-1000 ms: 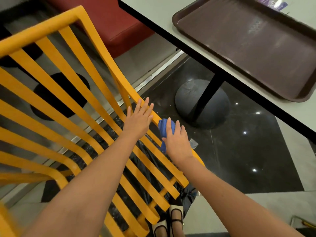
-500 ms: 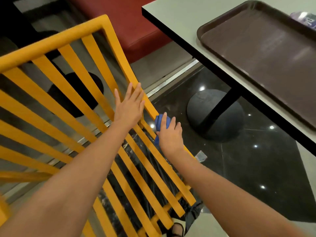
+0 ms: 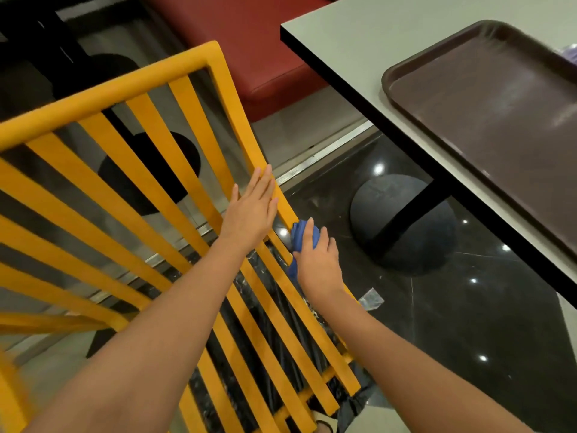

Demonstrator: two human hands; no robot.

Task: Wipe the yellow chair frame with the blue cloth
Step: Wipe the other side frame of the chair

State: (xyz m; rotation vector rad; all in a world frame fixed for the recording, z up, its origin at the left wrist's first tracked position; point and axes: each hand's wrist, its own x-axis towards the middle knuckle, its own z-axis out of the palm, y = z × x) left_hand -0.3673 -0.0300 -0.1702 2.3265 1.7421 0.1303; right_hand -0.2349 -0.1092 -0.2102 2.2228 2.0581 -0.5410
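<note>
While the right hand grips the bunched blue cloth against the yellow chair frame's outer rail, the left hand lies flat on it.

On the grey table sits a brown tray, its visible part bare. Left fingers stretch straight and together along the rail just above the cloth; right fingers curl over the cloth, both arms reaching forward.

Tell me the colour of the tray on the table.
Dark brown tray, seen in the head view.
</note>
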